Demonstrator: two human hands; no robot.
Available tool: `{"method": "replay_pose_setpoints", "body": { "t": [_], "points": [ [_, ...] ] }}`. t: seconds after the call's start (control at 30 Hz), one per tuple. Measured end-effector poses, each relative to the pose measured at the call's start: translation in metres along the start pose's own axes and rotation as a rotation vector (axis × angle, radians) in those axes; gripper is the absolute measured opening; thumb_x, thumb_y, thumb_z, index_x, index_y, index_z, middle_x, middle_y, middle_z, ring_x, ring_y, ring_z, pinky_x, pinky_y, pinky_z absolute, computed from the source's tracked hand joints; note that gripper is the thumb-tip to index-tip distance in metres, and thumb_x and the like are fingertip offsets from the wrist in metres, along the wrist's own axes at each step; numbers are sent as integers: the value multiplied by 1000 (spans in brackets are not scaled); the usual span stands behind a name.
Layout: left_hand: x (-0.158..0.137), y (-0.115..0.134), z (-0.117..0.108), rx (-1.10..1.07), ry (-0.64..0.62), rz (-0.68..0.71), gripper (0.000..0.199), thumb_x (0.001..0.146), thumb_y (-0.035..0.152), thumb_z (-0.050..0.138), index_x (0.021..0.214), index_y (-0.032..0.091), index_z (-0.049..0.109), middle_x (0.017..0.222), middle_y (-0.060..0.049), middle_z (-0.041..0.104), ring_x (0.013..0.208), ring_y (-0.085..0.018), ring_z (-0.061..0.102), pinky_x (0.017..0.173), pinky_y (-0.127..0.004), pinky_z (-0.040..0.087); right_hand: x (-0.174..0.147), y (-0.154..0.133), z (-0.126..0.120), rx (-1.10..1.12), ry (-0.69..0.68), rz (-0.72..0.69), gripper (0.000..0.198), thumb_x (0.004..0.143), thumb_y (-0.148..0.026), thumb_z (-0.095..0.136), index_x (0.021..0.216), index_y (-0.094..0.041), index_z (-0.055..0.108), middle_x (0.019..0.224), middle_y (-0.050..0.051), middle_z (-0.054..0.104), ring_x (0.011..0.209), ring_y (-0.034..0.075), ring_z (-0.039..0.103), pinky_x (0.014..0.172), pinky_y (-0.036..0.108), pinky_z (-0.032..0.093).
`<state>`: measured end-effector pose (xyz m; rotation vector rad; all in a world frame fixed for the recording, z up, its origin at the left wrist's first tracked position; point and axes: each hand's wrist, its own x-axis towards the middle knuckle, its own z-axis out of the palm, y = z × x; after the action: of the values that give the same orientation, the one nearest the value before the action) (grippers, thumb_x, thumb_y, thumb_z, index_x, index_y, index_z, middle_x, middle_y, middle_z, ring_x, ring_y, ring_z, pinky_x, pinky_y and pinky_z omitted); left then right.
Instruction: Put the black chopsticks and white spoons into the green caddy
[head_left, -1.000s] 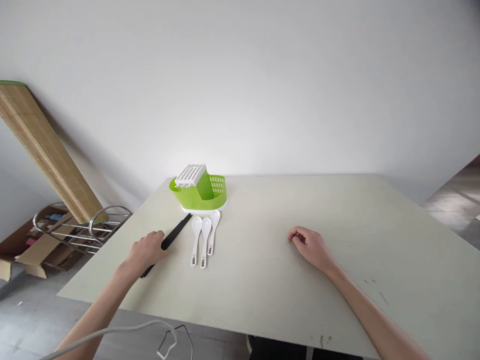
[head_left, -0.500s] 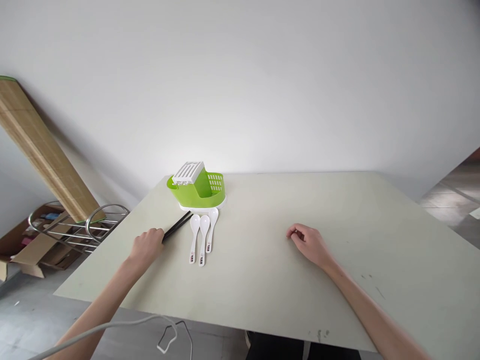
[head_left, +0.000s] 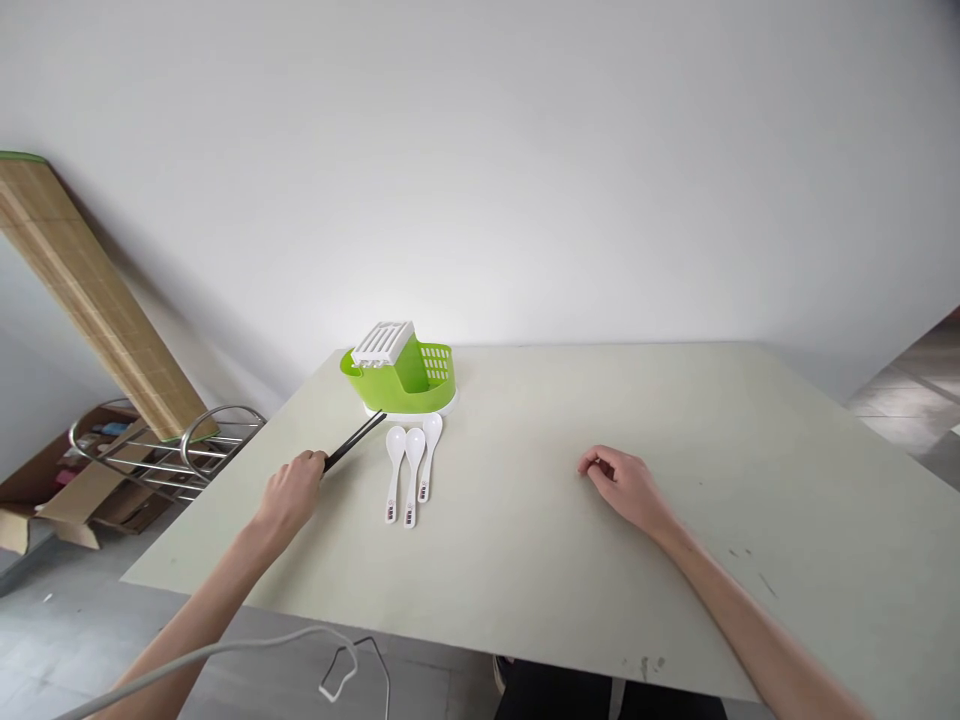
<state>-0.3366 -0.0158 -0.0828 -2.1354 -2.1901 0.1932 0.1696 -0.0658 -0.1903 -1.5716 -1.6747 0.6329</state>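
My left hand (head_left: pixel 294 490) is closed around the near ends of black chopsticks (head_left: pixel 355 440). Their far tips point at the front left of a green utensil holder (head_left: pixel 405 388), which has a white slotted top and stands on a white base. Three white spoons (head_left: pixel 414 470) lie side by side just right of the chopsticks, bowls toward the holder and handles toward me. On the right of the table, my right hand (head_left: pixel 622 487) rests with its fingers curled in, and nothing shows in it.
The pale table (head_left: pixel 510 560) backs onto a white wall. Left of it stand a metal rack (head_left: pixel 180 455), an open cardboard box (head_left: pixel 82 490) and a leaning rolled mat (head_left: pixel 97 300). A pale cable (head_left: pixel 247 640) crosses my left forearm at the front.
The chopsticks have come up slightly off the table in my left hand, their tips closer together and nearer the holder. My right hand stays in place; the view has shifted a little.
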Motion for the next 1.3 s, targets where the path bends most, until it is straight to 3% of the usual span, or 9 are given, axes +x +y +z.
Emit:
{"method": "replay_pose_setpoints", "body": {
  "t": [0.3, 0.5, 0.63, 0.83, 1.1, 1.2, 1.3],
  "points": [
    [-1, -9, 8, -1, 37, -43, 47, 100, 18, 31, 139, 10, 57, 128, -21, 71, 112, -37, 70, 88, -41, 51, -1, -1, -1, 13, -18, 8, 24, 89, -29, 46, 81, -26, 68, 77, 0, 72, 60, 17, 55, 62, 30, 41],
    [-3, -25, 29, -100, 143, 65, 59, 90, 7, 34, 146, 13, 50, 139, -20, 60, 119, -32, 66, 100, -41, 50, -2, -2, -1, 16, -14, 32, 24, 89, -29, 46, 81, -26, 68, 73, 0, 69, 59, 17, 53, 60, 30, 40],
    [-6, -30, 42, -203, 196, 194, 51, 94, 16, 34, 143, 15, 49, 137, -18, 55, 117, -29, 64, 104, -40, 49, -2, -3, -1, 9, -14, 42, 24, 89, -30, 47, 80, -26, 69, 71, 0, 68, 57, 17, 52, 58, 30, 39],
    [-8, -28, 49, -259, 303, 83, 45, 105, 31, 25, 140, 12, 45, 129, -20, 59, 117, -33, 62, 99, -44, 50, -3, -2, -1, 8, -8, 29, 24, 89, -30, 47, 81, -25, 69, 74, 1, 70, 59, 18, 54, 59, 30, 41],
    [-10, -4, 25, -400, 390, -40, 38, 105, 44, 29, 120, 17, 52, 98, -13, 67, 83, -29, 65, 76, -38, 47, -2, -2, -1, 2, -12, 40, 24, 89, -29, 47, 80, -25, 69, 75, 1, 71, 59, 17, 54, 60, 30, 42],
    [-15, 17, 4, -572, 480, -89, 29, 104, 40, 33, 110, 21, 54, 84, -6, 64, 72, -23, 61, 71, -34, 45, -2, -3, -1, 10, -14, 40, 25, 89, -30, 47, 81, -25, 69, 78, 2, 73, 60, 18, 56, 61, 31, 42],
    [-20, 44, -20, -873, 568, -126, 32, 105, 49, 39, 92, 23, 53, 71, 0, 54, 59, -17, 51, 57, -28, 41, -2, -3, -1, 9, -7, 28, 25, 88, -30, 47, 81, -25, 70, 78, 2, 73, 61, 18, 57, 61, 31, 43]
  ]
}}
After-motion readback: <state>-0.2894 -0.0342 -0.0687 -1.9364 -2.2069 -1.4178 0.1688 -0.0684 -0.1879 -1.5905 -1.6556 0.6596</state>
